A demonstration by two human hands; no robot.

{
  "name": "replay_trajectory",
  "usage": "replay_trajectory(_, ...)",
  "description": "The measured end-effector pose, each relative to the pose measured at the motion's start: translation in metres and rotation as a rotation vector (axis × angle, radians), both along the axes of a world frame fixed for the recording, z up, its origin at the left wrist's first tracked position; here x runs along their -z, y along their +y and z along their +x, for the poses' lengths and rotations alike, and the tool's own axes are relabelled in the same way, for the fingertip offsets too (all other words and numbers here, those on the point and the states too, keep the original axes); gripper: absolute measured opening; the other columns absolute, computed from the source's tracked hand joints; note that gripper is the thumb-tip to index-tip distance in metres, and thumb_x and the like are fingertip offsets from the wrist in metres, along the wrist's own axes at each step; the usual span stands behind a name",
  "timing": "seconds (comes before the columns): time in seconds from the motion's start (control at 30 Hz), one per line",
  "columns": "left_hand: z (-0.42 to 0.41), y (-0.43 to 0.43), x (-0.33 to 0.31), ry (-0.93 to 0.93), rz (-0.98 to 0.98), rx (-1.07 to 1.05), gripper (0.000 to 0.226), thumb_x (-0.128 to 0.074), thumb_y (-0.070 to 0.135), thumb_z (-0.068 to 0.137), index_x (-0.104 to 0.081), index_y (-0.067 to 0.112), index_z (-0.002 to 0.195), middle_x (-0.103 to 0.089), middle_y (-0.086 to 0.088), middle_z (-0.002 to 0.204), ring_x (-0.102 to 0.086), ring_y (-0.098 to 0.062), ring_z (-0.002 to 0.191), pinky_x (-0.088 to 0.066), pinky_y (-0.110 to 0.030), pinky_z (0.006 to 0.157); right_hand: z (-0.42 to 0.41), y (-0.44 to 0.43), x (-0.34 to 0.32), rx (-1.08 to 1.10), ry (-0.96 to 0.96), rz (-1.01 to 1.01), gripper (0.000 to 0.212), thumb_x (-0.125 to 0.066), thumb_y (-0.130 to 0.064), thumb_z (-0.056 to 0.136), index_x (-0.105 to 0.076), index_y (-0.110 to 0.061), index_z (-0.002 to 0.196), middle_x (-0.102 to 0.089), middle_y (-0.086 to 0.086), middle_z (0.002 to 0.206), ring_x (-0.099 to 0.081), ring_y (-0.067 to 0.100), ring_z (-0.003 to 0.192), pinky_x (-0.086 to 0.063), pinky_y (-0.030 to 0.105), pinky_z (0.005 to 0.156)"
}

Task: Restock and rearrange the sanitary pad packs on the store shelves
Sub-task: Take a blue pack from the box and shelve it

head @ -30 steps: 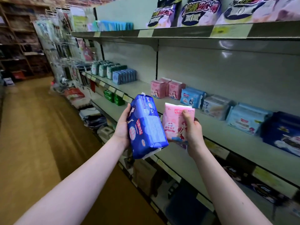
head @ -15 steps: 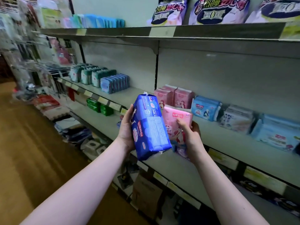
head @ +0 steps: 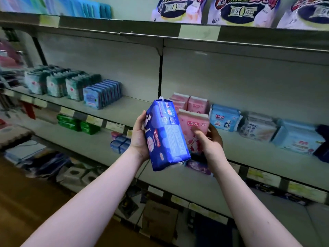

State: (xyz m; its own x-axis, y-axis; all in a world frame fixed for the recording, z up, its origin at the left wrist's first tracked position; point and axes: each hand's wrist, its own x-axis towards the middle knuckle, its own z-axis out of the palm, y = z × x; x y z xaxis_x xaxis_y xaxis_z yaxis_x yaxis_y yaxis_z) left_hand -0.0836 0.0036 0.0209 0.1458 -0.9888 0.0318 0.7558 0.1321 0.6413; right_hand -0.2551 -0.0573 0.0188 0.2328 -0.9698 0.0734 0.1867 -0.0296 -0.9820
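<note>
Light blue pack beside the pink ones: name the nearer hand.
Right. Right hand, holding a pink pack, is left of the light blue pack; left hand, gripping the dark blue pack, farther left.

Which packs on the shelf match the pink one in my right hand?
The pink shelf packs directly behind the held pack, at that row's left end; the light blue packs sit to their right.

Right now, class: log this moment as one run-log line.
left grip: blue pack | right grip: pink pack | place: before middle shelf | status: neither pack shelved
</note>
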Motion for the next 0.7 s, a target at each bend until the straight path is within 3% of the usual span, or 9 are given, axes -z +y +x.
replay_trajectory(0.2,0.015,-0.039,-0.001,-0.011,0.069,-0.025,0.044,-0.053,0.051,0.074,-0.067,0.016,0.097,-0.067,-0.008,0.099,-0.066,-0.026,0.084,-0.051,-0.035,0.084,0.010,-0.032,0.005,0.079,0.013,-0.040,0.049,-0.072,-0.018,0.084,-0.051,-0.007,0.126,-0.065,0.007,0.111,-0.066,0.016,0.092,-0.052,0.014,0.059)
replay_trajectory(0.27,0.017,-0.053,-0.005,-0.016,0.082,0.005,0.050,-0.048,0.056,0.079,-0.071,0.016,0.097,-0.067,-0.008,0.104,-0.066,-0.027,0.088,-0.052,-0.035,0.086,0.011,-0.047,0.004,0.047,-0.011,-0.054,0.045,-0.071,-0.016,0.084,-0.051,-0.009,0.124,-0.065,0.005,0.108,-0.066,0.015,0.092,-0.052,0.014,0.060)
replay_trajectory(0.33,0.019,-0.068,-0.005,-0.055,0.077,0.030,0.059,-0.038,0.060,0.086,-0.078,0.016,0.084,-0.071,-0.007,0.093,-0.070,-0.025,0.080,-0.057,-0.033,0.076,0.012,-0.064,0.003,0.048,-0.021,-0.053,0.040,-0.071,-0.014,0.084,-0.053,-0.010,0.121,-0.066,0.005,0.106,-0.067,0.015,0.089,-0.054,0.016,0.060)
replay_trajectory(0.47,0.017,-0.090,-0.003,-0.087,0.093,0.048,0.064,-0.036,0.063,0.087,-0.078,0.016,0.081,-0.072,-0.006,0.087,-0.070,-0.023,0.074,-0.058,-0.033,0.067,0.012,-0.099,0.012,0.065,-0.023,-0.040,0.037,-0.070,-0.016,0.085,-0.056,-0.011,0.119,-0.067,0.006,0.107,-0.068,0.019,0.092,-0.059,0.025,0.068)
replay_trajectory(0.57,0.025,-0.110,-0.003,-0.065,0.109,-0.058,0.052,-0.047,0.060,0.081,-0.068,0.017,0.100,-0.066,-0.006,0.095,-0.065,-0.024,0.080,-0.053,-0.035,0.079,0.012,-0.122,0.019,0.119,-0.033,-0.032,0.041,-0.072,-0.015,0.083,-0.057,-0.007,0.120,-0.068,0.008,0.108,-0.068,0.021,0.094,-0.059,0.027,0.072)
replay_trajectory(0.7,0.040,-0.132,0.003,-0.005,0.105,-0.164,0.046,-0.043,0.058,0.087,-0.063,0.020,0.103,-0.069,-0.002,0.085,-0.068,-0.021,0.074,-0.054,-0.032,0.074,0.011,-0.148,0.027,0.167,-0.029,-0.060,0.023,-0.072,-0.010,0.083,-0.059,-0.025,0.094,-0.066,-0.006,0.091,-0.066,0.004,0.078,-0.056,0.018,0.067)
